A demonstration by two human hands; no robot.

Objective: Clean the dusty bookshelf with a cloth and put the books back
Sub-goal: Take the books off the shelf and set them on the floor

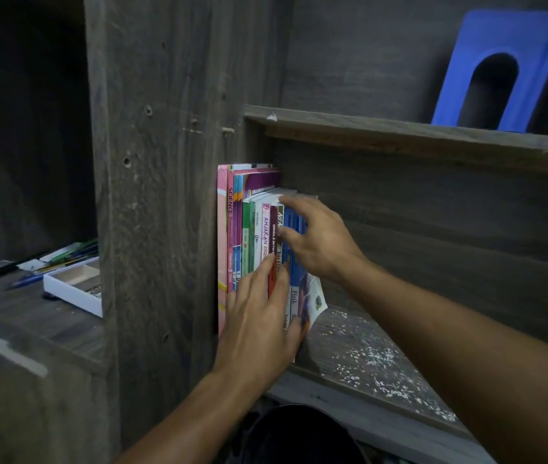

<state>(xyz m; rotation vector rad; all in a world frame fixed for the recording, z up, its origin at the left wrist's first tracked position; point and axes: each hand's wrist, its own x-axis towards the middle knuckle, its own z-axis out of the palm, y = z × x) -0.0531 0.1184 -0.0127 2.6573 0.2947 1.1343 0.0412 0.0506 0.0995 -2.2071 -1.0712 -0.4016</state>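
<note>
thin colourful books (247, 236), upright, spines outward

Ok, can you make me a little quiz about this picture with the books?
1. True or false: the books stand at the right end of the shelf.
2. What stands on the upper shelf? A) a blue bookend B) a cup C) a lamp
3. How many hands touch the books?
Key: 1 false, they stand at its left end. 2 A. 3 two: the left hand presses on the spines, and the right hand grips the tops.
</note>
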